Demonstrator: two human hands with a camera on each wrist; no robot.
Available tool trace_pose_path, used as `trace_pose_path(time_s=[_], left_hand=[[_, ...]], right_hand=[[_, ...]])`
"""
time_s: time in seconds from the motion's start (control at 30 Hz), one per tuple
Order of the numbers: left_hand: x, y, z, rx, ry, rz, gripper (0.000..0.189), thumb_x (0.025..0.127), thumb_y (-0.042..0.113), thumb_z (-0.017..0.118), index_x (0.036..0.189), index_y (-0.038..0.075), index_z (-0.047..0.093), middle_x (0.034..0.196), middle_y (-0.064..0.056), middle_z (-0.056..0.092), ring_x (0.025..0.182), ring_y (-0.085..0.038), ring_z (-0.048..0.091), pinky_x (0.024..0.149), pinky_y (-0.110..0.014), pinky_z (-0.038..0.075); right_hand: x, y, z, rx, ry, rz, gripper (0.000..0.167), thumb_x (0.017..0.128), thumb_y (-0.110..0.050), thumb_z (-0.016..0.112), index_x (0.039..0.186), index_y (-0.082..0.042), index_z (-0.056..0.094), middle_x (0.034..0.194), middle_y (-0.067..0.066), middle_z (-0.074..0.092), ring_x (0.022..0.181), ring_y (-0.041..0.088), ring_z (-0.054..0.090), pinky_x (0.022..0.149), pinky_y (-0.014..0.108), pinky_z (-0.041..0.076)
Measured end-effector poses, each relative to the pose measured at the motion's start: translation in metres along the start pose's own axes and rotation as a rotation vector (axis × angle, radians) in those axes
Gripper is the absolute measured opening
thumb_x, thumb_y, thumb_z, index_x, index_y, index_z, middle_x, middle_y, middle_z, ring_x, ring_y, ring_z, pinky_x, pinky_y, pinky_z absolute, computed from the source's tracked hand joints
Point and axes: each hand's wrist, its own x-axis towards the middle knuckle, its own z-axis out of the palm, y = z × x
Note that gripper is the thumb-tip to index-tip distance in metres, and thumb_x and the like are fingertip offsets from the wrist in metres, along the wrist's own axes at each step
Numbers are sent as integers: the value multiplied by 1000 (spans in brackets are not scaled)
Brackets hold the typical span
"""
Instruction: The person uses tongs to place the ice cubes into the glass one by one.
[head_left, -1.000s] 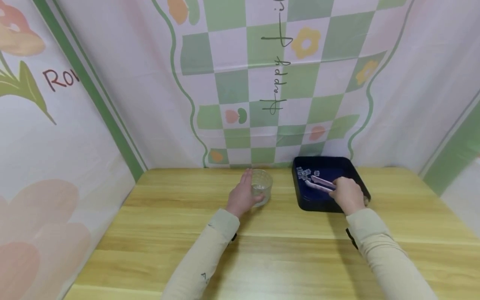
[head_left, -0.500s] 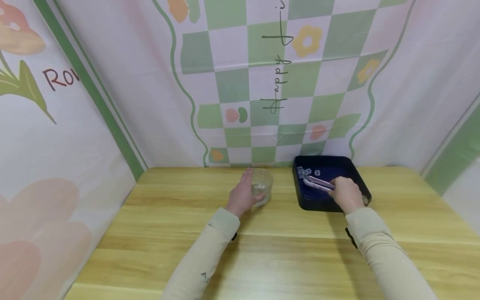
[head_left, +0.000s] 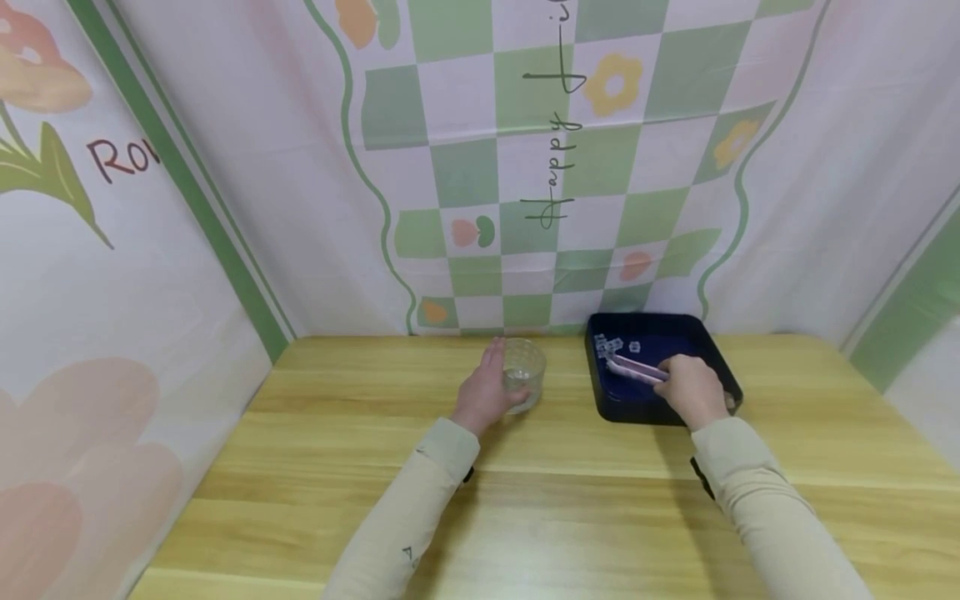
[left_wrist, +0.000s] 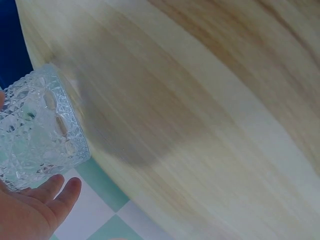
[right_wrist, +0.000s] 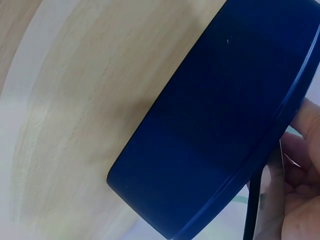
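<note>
In the head view my left hand [head_left: 482, 394] wraps around the side of a clear glass cup [head_left: 527, 379] on the table. The left wrist view shows the glass's cut pattern [left_wrist: 37, 120], with fingers along one side and a thumb edge at the other. My right hand [head_left: 694, 390] grips a pair of light-coloured tongs [head_left: 639, 371] over a dark blue tray [head_left: 637, 411]. The tong tips are close together beside a cluster of small clear cubes [head_left: 602, 344] in the tray's left corner. One cube [head_left: 635, 347] lies apart. From the right wrist, the tray's outer wall [right_wrist: 210, 120] hides the tong tips.
The wooden table [head_left: 540, 517] runs back to a curtain [head_left: 465, 175] with green checks, which hangs right behind the tray and glass. Another printed curtain [head_left: 112, 333] borders the left side. Bare wood separates the glass from the tray.
The tong arms have come together from a spread position, their tips staying by the cube cluster. My left hand and the glass have kept their place.
</note>
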Motion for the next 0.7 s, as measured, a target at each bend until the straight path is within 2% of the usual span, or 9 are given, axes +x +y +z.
trace_pose_path(time_s=[0.37,0.6,0.7], left_hand=[[-1,1,-1,7,-8,1,96,84,40,71,153,5,15,158,-12,24,96,-25,66,71,-29,57],[-1,1,-1,11,-15,0,96,84,41,71,153,6,15,158,-12,24,90,-23,66,65,-26,56],[0,1,-1,7,-24,-9,96,84,42,71,153,7,15,159,-11,23,87,-22,65,63,-24,54]], right_hand=[[-2,6,1,-6,31,0,27,80,-8,70,100,10,67,91,29,68,68,37,62,61,51,50],[-2,9,-1,-17,92,-20,25,78,-7,69,97,9,69,88,29,68,65,36,61,58,50,49],[-2,9,-3,-20,112,-29,23,78,-6,69,96,9,69,88,29,68,68,38,62,61,52,50]])
